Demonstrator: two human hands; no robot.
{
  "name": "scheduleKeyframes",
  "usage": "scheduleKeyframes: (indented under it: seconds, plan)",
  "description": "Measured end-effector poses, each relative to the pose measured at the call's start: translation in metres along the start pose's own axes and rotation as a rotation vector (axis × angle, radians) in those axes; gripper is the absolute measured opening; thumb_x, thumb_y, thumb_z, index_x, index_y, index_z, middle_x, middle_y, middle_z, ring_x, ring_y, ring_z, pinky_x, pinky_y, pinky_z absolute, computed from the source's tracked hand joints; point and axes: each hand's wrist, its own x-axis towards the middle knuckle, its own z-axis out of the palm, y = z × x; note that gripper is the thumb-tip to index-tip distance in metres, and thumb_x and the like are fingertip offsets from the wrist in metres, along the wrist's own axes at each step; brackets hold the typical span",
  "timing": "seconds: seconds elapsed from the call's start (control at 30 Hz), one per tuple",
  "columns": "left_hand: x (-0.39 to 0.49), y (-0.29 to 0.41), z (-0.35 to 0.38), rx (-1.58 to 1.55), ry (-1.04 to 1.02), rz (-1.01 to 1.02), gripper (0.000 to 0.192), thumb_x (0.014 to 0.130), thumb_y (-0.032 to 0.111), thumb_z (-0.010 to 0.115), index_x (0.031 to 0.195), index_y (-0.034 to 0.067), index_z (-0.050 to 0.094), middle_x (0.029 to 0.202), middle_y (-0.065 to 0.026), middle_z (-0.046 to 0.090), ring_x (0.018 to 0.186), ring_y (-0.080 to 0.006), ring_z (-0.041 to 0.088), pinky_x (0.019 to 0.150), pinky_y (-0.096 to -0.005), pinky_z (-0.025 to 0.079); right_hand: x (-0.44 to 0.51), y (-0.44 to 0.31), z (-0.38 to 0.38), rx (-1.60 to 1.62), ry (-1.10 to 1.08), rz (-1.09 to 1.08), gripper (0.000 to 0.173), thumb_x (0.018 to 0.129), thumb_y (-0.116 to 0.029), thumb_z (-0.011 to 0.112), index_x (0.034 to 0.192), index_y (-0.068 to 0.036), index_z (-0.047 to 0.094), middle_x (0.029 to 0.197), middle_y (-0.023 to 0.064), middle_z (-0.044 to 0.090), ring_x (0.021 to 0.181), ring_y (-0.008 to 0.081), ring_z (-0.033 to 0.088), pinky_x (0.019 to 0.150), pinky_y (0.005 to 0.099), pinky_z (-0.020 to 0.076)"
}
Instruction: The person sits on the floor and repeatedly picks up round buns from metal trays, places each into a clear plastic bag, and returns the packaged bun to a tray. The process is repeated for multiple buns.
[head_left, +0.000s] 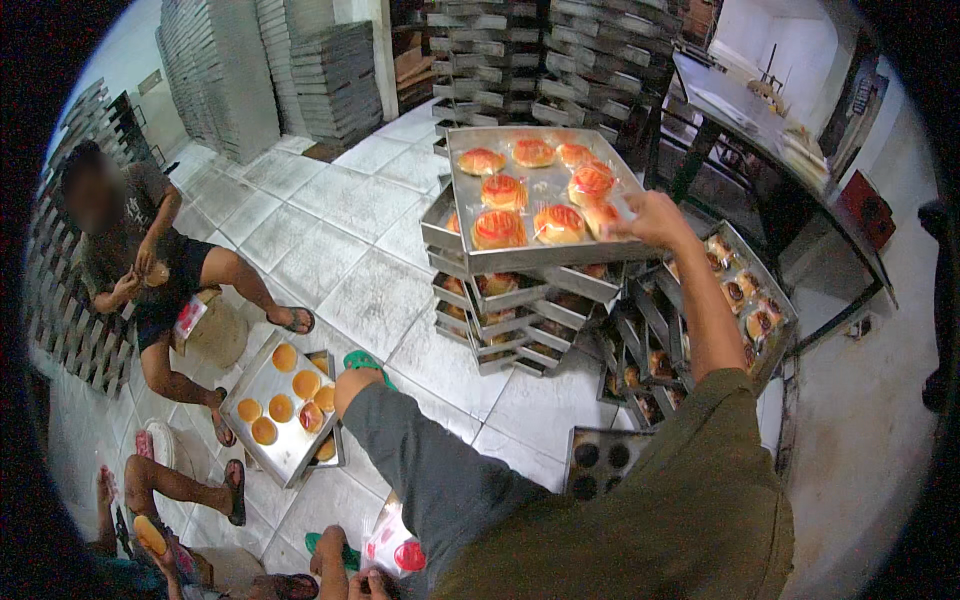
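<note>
My right hand (646, 219) reaches over the right front corner of the top metal tray (551, 259), its fingers at a wrapped bun (602, 217); blur hides whether they grip it. Several more buns with red-streaked tops in clear wrappers lie in this tray, among them one at its near left (499, 229). The tray rests on a crisscrossed stack of trays holding more buns. My left hand (369, 583) is low at the bottom edge, partly cut off, beside a white plastic bag with red print (395, 544); its grip is not clear.
A seated person (135, 240) at the left holds a round bread. Another person's hand (161, 551) at the lower left holds a bread. Between us, a tray of round breads (281, 450) sits on the tiled floor. More bun trays (780, 337) lean at the right, near a dark-framed table (750, 120).
</note>
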Motion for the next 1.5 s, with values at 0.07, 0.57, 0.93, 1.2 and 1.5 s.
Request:
scheduleKeyframes:
  seconds: [0.07, 0.57, 0.93, 1.2, 1.5]
  plan:
    - [0.000, 0.006, 0.004, -0.091, 0.005, -0.045, 0.009, 0.101, 0.007, 0.062, 0.095, 0.002, 0.068, 0.071, -0.0002, 0.058, 0.057, -0.0075, 0.050, 0.051, -0.0254, 0.039, 0.035, 0.019, 0.004, -0.068, -0.010, 0.180, 0.054, 0.089, -0.050, 0.074, 0.111, -0.001, 0.076, 0.112, 0.0210, 0.076, 0.105, 0.0291, 0.074, 0.088, 0.0422, 0.0579]
    - [0.002, 0.004, 0.010, 0.026, 0.023, -0.028, 0.009, 0.099, 0.008, 0.064, 0.095, 0.001, 0.069, 0.075, -0.0010, 0.060, 0.062, -0.0094, 0.052, 0.056, -0.0258, 0.042, 0.169, -0.014, 0.125, -0.071, 0.274, -0.287, 0.051, 0.091, -0.045, 0.068, 0.114, 0.000, 0.074, 0.112, 0.0271, 0.073, 0.099, 0.0404, 0.073, 0.089, 0.0511, 0.0569]
    - [0.005, 0.026, 0.020, 0.508, 0.053, 0.413, 0.011, 0.091, 0.004, 0.070, 0.099, -0.004, 0.070, 0.095, -0.0172, 0.071, 0.088, -0.0329, 0.068, 0.082, -0.0402, 0.053, 0.123, -0.105, 0.124, 0.011, -0.328, -0.217, 0.070, 0.096, -0.064, 0.060, 0.126, -0.003, 0.071, 0.128, 0.0239, 0.069, 0.120, 0.0331, 0.065, 0.103, 0.0403, 0.0487]
    - [0.015, -0.017, 0.008, 0.539, 0.064, 0.478, 0.015, 0.089, 0.002, 0.071, 0.103, -0.001, 0.072, 0.101, -0.0201, 0.071, 0.093, -0.0383, 0.067, 0.085, -0.0450, 0.054, -0.058, -0.098, 0.132, -0.025, 0.200, -0.135, 0.069, 0.073, -0.064, 0.085, 0.105, -0.004, 0.076, 0.118, 0.0133, 0.071, 0.136, 0.0356, 0.050, 0.119, 0.0579, 0.0247]
    - [0.010, -0.006, 0.022, 0.991, -0.066, 0.479, 0.031, 0.084, 0.006, 0.069, 0.113, -0.005, 0.070, 0.145, -0.0283, 0.056, 0.130, -0.0590, 0.047, 0.112, -0.0633, 0.038, -0.063, -0.088, 0.139, -0.038, 0.361, -0.195, 0.064, 0.071, -0.058, 0.088, 0.100, -0.003, 0.072, 0.132, 0.0173, 0.063, 0.136, 0.0400, 0.047, 0.113, 0.0669, 0.0292]
